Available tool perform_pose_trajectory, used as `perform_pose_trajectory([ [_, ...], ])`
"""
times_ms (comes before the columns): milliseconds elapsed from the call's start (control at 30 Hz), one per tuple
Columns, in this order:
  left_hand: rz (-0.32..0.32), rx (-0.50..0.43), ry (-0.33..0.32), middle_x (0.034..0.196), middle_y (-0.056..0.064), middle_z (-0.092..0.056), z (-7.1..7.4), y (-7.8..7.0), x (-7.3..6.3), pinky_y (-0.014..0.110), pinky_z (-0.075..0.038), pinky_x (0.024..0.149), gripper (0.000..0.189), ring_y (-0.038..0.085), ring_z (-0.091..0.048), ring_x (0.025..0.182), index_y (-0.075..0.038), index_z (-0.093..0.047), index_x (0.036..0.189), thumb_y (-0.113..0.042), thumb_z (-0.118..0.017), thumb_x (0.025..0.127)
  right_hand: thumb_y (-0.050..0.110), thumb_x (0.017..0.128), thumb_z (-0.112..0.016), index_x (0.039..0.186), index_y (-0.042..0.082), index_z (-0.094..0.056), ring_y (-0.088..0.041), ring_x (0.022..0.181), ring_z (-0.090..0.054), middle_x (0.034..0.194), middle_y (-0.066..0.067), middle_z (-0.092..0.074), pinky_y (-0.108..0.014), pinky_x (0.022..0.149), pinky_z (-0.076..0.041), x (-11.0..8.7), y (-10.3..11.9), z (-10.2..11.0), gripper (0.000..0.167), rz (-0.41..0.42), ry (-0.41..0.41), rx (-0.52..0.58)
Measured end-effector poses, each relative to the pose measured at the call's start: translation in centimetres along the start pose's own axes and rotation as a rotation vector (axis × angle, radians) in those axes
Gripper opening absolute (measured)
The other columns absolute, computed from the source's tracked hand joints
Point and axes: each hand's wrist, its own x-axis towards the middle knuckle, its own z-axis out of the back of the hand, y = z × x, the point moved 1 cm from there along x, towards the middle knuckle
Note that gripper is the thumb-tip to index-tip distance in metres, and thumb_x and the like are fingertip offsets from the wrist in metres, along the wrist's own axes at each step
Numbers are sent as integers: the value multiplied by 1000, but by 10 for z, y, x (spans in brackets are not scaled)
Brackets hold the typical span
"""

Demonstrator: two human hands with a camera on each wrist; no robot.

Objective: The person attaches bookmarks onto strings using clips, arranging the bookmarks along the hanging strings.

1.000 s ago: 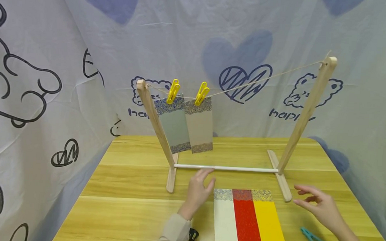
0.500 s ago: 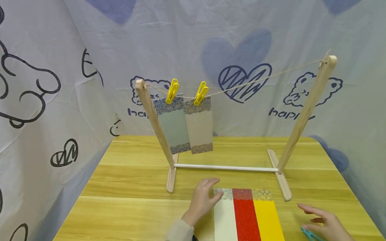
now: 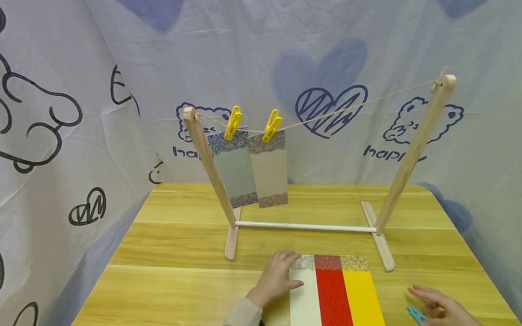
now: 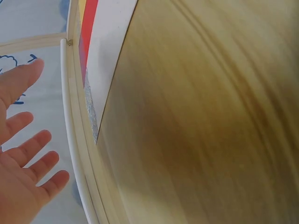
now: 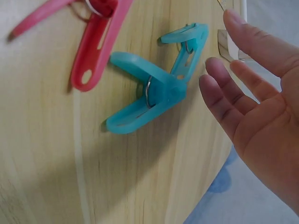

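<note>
My left hand (image 3: 277, 279) is at the left edge of a white card (image 3: 306, 298) with patterned ends, fingers and thumb spread. Whether it touches the card cannot be told. A red card (image 3: 334, 300) and a yellow card (image 3: 363, 301) lie alongside. In the left wrist view, the hand (image 4: 25, 163) has nothing in its grasp. My right hand (image 3: 452, 315) hovers over the teal clothespins (image 3: 418, 319), partly covering them. The right wrist view has two teal clothespins (image 5: 149, 93) in front of the right hand (image 5: 261, 112), whose fingers are loosely bent and hold nothing.
Behind the cards stands a wooden frame (image 3: 412, 155) with a string (image 3: 359, 106) and a white crossbar (image 3: 306, 226). Yellow clothespins (image 3: 273, 127) hold a grey-green card (image 3: 236, 176) and a beige card (image 3: 269, 175) on the string. A pink-red clothespin (image 5: 96, 51) lies beside the teal ones.
My left hand has moved right and toward me, to the white card's edge. My right hand has come down and slightly right, over the teal clothespins.
</note>
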Motion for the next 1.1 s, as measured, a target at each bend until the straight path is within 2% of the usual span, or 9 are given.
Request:
perform_pose_trajectory([
  [167, 22, 14, 59, 122, 12, -49, -1, 3, 0, 45, -32, 97, 69, 28, -42, 114, -5, -50, 125, -32, -77, 66, -9, 78, -59, 137, 20, -37, -13, 73, -50, 129, 35, -24, -22, 58, -46, -1, -3, -1, 70, 5, 7, 44],
  [367, 24, 32, 96, 123, 13, -49, -2, 4, -1, 45, -30, 98, 72, 29, -42, 115, -6, -48, 126, -33, -77, 67, -4, 80, -60, 132, 28, -44, -13, 65, -46, 119, 36, -33, -24, 54, -46, -2, -3, 0, 63, -104, 14, 104],
  [500, 25, 39, 106, 122, 13, -50, -2, 5, -1, 46, -30, 99, 72, 29, -42, 115, -6, -48, 126, -33, -77, 66, -2, 78, -63, 127, 32, -48, -13, 65, -42, 112, 33, -38, -22, 54, -43, -4, -5, 1, 61, -148, 9, 65],
  [633, 28, 52, 126, 121, 12, -50, -3, 5, -1, 46, -31, 98, 72, 29, -42, 115, -7, -48, 127, -34, -76, 67, -1, 75, -66, 126, 29, -50, -12, 64, -42, 108, 30, -42, -22, 53, -42, -5, -7, 0, 60, -182, -1, 20],
  [733, 30, 53, 145, 122, 13, -49, -5, 6, 0, 46, -31, 98, 73, 29, -41, 116, -7, -47, 128, -35, -76, 67, 0, 74, -67, 126, 22, -51, -12, 62, -43, 107, 19, -46, -24, 51, -41, -5, -8, -2, 59, -243, 0, 38],
  [800, 32, 56, 159, 123, 13, -48, -6, 7, 1, 47, -31, 98, 74, 30, -40, 116, -7, -46, 129, -35, -76, 67, 0, 74, -68, 126, 17, -51, -10, 60, -44, 109, 6, -49, -24, 50, -42, -5, -8, -3, 57, -277, 0, 33],
  [933, 27, 61, 189, 125, 13, -46, -9, 9, 3, 47, -32, 97, 77, 30, -39, 117, -8, -45, 130, -37, -76, 66, 3, 74, -69, 128, 9, -49, -10, 57, -46, 107, -18, -49, -25, 48, -44, -3, -8, -4, 58, -292, 5, 4],
  [1000, 16, 71, 202, 125, 13, -46, -11, 9, 4, 47, -32, 97, 78, 30, -39, 117, -9, -44, 130, -38, -76, 65, 5, 74, -69, 128, -1, -46, -9, 54, -45, 100, -17, -52, -24, 46, -43, -3, -9, -4, 59, -289, 18, -2],
  [1100, -5, 92, 217, 125, 13, -46, -13, 11, 5, 48, -33, 96, 80, 29, -39, 117, -9, -44, 131, -40, -76, 65, 9, 75, -69, 124, -17, -40, -10, 52, -40, 86, -6, -51, -26, 43, -37, -1, -9, -6, 62, -297, 43, 28],
])
